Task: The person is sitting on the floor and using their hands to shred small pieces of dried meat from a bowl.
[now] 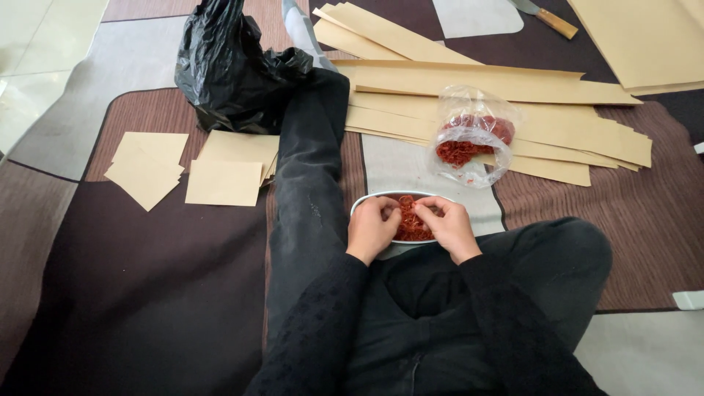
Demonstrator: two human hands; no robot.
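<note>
The red rubber bands (pixel 411 224) lie in a tangled heap in a shallow white oval dish (pixel 364 199) on the carpet (pixel 147 293), right in front of you between your legs. Judge them as very light, soft and stretchy, a little clingy against one another: pull one and its neighbours may well come up with it. Nothing here is fragile, but the loops are thin and easy to lose between fingers, so a fingertip pinch on a single strand at the top of the heap looks like the best hold, rather than a scoop.

Your left hand (pixel 372 227) curls over the near left rim of the dish, fingers bent in on the bands; your right hand (pixel 449 226) does the same from the right, thumb and fingers closed on a few loops. Each grip looks pinched shut on bands, though how many each holds is too small to tell.

Just beyond the dish a clear plastic bag (pixel 469 139) holds more red bands, resting partly on long tan paper strips (pixel 499 95). Left of your outstretched leg (pixel 308 169) lie square tan paper pieces (pixel 220 182) and a crumpled black plastic bag (pixel 227 66). A knife (pixel 546 16) with a wooden handle lies at the far edge.
</note>
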